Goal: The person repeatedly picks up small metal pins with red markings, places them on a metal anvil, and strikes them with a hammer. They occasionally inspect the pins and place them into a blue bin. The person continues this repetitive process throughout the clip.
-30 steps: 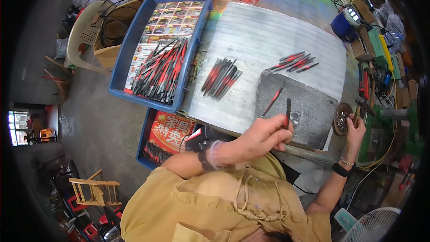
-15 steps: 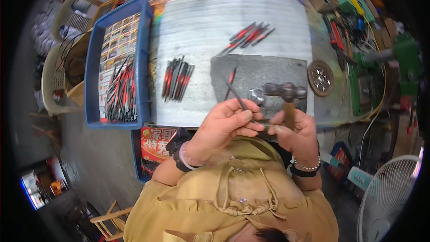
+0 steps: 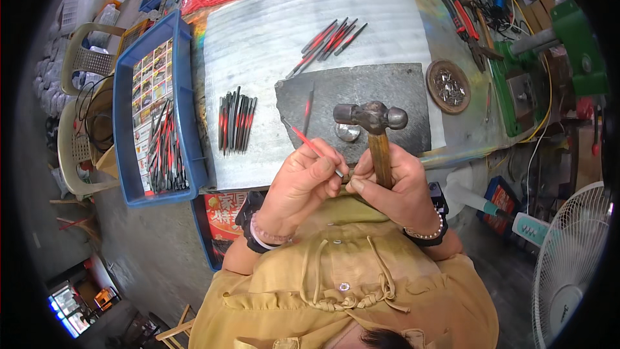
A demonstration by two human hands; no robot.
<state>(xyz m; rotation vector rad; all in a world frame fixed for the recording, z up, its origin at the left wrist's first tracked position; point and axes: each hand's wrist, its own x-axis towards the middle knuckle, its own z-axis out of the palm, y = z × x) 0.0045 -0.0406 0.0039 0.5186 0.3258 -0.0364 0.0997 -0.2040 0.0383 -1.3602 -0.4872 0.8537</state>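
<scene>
Broad desk (image 3: 258, 32) under a pale ribbed sheet, with a blue bin (image 3: 187, 148) of red-and-black tools at the left edge. Dark stone slab (image 3: 387, 90) on the near side of the desk, a small shiny disc (image 3: 349, 132) lying on it. Loose rows of red-and-black tools (image 3: 236, 119) left of the slab, more beyond it. Right hand (image 3: 394, 187) with fingers wrapped tight round the wooden handle of a ball-peen hammer (image 3: 373, 119), head upright over the slab's near edge. Left hand (image 3: 300, 184) touching the right, fingers pinching a thin red-handled tool (image 3: 310, 145), slanted up-left over the slab.
</scene>
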